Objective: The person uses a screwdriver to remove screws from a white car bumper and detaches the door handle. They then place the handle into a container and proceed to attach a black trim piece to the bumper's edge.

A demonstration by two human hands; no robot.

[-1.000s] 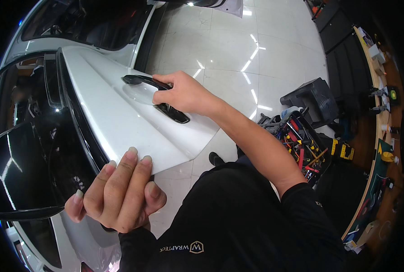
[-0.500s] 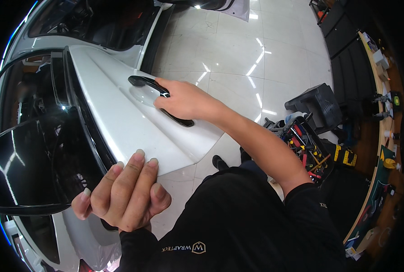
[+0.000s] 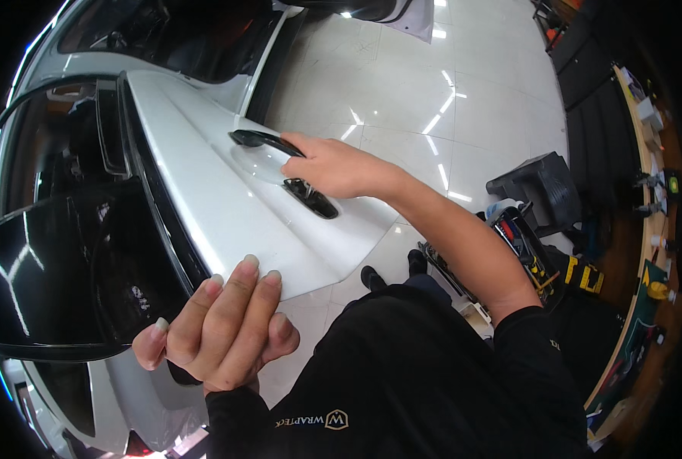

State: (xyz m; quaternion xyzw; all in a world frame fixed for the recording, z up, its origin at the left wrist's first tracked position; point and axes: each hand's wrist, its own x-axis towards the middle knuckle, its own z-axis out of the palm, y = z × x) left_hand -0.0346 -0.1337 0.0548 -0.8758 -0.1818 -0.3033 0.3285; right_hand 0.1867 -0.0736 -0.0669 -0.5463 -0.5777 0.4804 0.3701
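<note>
My right hand (image 3: 337, 164) is closed around the black door handle (image 3: 268, 140) of a white car door (image 3: 241, 206). The handle's front end meets the door, while its rear end is hidden in my fingers. Behind it, a glossy black piece (image 3: 310, 199) sits on the door below my hand. My left hand (image 3: 230, 329) lies at the door's near edge beside the black window trim, fingers stretched and slightly bent, the little finger and thumb apart. Its fingertips overlap the white panel; how firmly they touch I cannot tell.
The white car body and dark windows (image 3: 58, 268) fill the left. Shiny tiled floor (image 3: 387, 84) lies beyond the door. On the right are a black stool (image 3: 536, 191), an open tool bag (image 3: 521, 237) with several tools, and a long workbench (image 3: 635, 306).
My right hand has turned slightly, and the handle now stands away from the black piece behind it, with a gap showing. The door and both hands appear shifted slightly right in view.
</note>
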